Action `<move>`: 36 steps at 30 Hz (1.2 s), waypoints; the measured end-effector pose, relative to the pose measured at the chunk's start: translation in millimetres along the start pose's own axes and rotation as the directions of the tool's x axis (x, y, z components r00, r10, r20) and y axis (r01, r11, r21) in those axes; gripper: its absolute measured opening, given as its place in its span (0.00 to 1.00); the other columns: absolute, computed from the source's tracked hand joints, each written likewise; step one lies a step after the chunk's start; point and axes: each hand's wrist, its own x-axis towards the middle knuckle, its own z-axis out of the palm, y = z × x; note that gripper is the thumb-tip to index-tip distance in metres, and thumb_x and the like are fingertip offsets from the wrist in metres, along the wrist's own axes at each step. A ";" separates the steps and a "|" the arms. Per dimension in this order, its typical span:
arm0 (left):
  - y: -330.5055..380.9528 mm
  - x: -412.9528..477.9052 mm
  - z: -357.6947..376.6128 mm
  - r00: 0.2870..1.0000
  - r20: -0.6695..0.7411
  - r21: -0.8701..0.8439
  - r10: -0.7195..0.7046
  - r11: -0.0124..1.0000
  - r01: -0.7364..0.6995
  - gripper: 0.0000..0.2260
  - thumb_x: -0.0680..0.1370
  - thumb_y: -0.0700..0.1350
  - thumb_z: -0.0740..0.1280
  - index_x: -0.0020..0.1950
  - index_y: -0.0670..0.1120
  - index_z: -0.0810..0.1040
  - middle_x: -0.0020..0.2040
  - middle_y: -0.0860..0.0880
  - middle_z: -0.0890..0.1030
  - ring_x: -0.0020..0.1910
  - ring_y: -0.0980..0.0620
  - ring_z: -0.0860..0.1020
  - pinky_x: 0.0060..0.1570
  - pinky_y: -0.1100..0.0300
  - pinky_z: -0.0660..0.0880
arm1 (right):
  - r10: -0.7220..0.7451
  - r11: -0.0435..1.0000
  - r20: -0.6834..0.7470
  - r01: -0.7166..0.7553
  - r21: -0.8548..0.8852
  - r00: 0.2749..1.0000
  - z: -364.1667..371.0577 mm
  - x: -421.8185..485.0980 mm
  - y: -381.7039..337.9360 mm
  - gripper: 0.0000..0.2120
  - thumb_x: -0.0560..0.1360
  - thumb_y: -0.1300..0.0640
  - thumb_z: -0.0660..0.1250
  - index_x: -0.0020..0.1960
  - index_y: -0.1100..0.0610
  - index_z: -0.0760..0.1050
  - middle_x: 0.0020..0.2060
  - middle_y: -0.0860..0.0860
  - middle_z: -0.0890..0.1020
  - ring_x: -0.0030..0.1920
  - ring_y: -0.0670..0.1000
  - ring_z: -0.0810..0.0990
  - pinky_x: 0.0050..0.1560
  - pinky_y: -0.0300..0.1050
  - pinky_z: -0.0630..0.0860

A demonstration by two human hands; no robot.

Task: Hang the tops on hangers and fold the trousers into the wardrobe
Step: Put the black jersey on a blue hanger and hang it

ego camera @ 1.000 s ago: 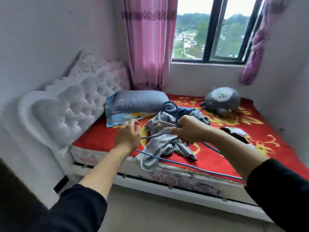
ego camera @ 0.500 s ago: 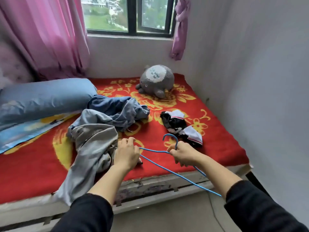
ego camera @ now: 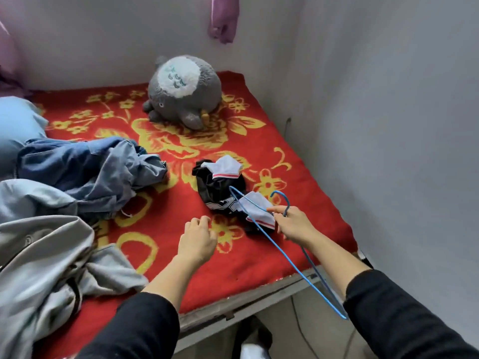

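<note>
The left hand [ego camera: 198, 242] hovers palm down just left of the black-and-white top [ego camera: 220, 193], fingers loosely curled and holding nothing. The right hand [ego camera: 293, 226], at the top's right edge, grips a blue wire hanger [ego camera: 290, 262] at the neck below its hook, forefinger stretched out. One end of the hanger lies over the top and the other slants down past the bed's edge (both sleeves are black). The top lies crumpled on a red blanket [ego camera: 259, 255] with yellow flowers. Far left of the top a grey garment [ego camera: 46, 268] is heaped, with a blue denim garment [ego camera: 90, 172] between the two and a blue pillow [ego camera: 15, 125] beyond. Behind the top sits a grey plush toy [ego camera: 181, 92]. To the top's right rises a plain wall [ego camera: 388, 125].
</note>
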 end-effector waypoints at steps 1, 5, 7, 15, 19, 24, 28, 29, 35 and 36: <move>10.7 19.4 9.4 0.999 0.016 -0.004 -0.029 1.000 0.029 0.16 0.78 0.45 0.57 0.66 0.45 0.69 0.63 0.43 0.71 0.64 0.42 0.66 0.61 0.48 0.67 | -0.003 1.000 0.005 0.003 -0.016 1.000 -7.7 24.2 7.3 0.19 0.76 0.63 0.58 0.62 0.53 0.79 0.27 0.39 0.69 0.34 0.49 0.72 0.39 0.39 0.69; 50.9 77.2 52.1 0.977 0.147 0.007 -0.154 0.988 0.155 0.17 0.78 0.45 0.58 0.66 0.44 0.69 0.63 0.40 0.71 0.63 0.40 0.68 0.62 0.50 0.67 | 0.059 0.997 -0.034 -0.060 -0.042 0.998 -29.0 106.4 42.8 0.18 0.73 0.63 0.59 0.56 0.51 0.82 0.24 0.43 0.71 0.31 0.52 0.73 0.34 0.43 0.65; 64.5 99.3 77.6 0.963 0.205 -0.003 -0.173 0.984 0.177 0.17 0.77 0.46 0.59 0.66 0.44 0.70 0.63 0.41 0.71 0.63 0.41 0.68 0.62 0.50 0.67 | 0.086 0.992 -0.030 -0.088 -0.085 0.996 -30.4 140.9 59.0 0.17 0.74 0.62 0.60 0.55 0.53 0.83 0.32 0.50 0.79 0.41 0.59 0.79 0.39 0.45 0.68; 51.8 149.7 169.7 0.858 0.407 0.014 -0.314 0.941 0.338 0.22 0.79 0.46 0.59 0.73 0.44 0.65 0.69 0.42 0.69 0.69 0.43 0.65 0.66 0.51 0.64 | 0.175 0.951 0.159 -0.125 -0.284 0.972 31.6 223.6 129.1 0.21 0.74 0.52 0.67 0.66 0.54 0.73 0.54 0.57 0.75 0.55 0.61 0.77 0.51 0.50 0.73; 35.5 174.9 201.4 0.874 0.387 -0.056 -0.294 0.939 0.341 0.25 0.75 0.44 0.64 0.72 0.49 0.66 0.65 0.45 0.74 0.65 0.45 0.71 0.62 0.55 0.68 | 0.152 0.937 0.249 -0.060 -0.343 0.957 77.7 240.8 151.0 0.33 0.71 0.46 0.71 0.72 0.49 0.64 0.60 0.55 0.69 0.58 0.59 0.75 0.51 0.50 0.72; 33.4 195.7 235.3 0.887 0.347 -0.178 -0.304 0.908 0.380 0.21 0.70 0.44 0.71 0.63 0.50 0.74 0.52 0.49 0.77 0.52 0.47 0.77 0.52 0.54 0.74 | 0.263 0.916 0.221 -0.171 -0.364 0.939 107.4 272.4 175.4 0.22 0.74 0.56 0.66 0.68 0.47 0.70 0.57 0.57 0.69 0.57 0.61 0.75 0.51 0.49 0.71; 37.0 202.2 243.4 0.907 0.304 -0.196 -0.290 0.913 0.358 0.05 0.73 0.47 0.71 0.41 0.48 0.76 0.37 0.52 0.74 0.41 0.48 0.74 0.38 0.58 0.64 | 0.194 0.979 0.173 -0.178 -0.100 0.966 90.6 299.6 182.5 0.07 0.76 0.59 0.64 0.40 0.56 0.78 0.38 0.57 0.77 0.42 0.59 0.76 0.39 0.47 0.66; 37.9 201.3 242.5 0.914 0.304 -0.222 -0.267 0.914 0.341 0.05 0.73 0.48 0.71 0.40 0.48 0.77 0.36 0.52 0.74 0.40 0.50 0.74 0.38 0.58 0.64 | 0.165 0.986 0.146 -0.165 -0.012 0.975 81.6 304.5 181.2 0.09 0.77 0.61 0.64 0.38 0.56 0.77 0.35 0.55 0.77 0.39 0.55 0.74 0.37 0.46 0.64; 53.9 196.4 187.8 0.865 0.453 -0.558 -0.218 0.687 0.465 0.11 0.75 0.46 0.69 0.33 0.48 0.73 0.31 0.51 0.70 0.31 0.54 0.67 0.35 0.59 0.63 | 0.389 0.752 0.109 -0.384 0.535 0.915 22.0 314.0 159.2 0.15 0.79 0.56 0.63 0.33 0.53 0.70 0.20 0.44 0.66 0.20 0.41 0.63 0.21 0.34 0.59; 57.2 195.9 173.6 0.831 0.521 -0.607 -0.195 0.600 0.521 0.13 0.74 0.45 0.69 0.31 0.49 0.72 0.31 0.49 0.68 0.33 0.52 0.65 0.37 0.59 0.62 | 0.412 0.697 0.146 -0.414 0.585 0.900 16.2 310.3 152.5 0.13 0.79 0.56 0.62 0.36 0.53 0.72 0.21 0.45 0.68 0.19 0.41 0.63 0.19 0.32 0.58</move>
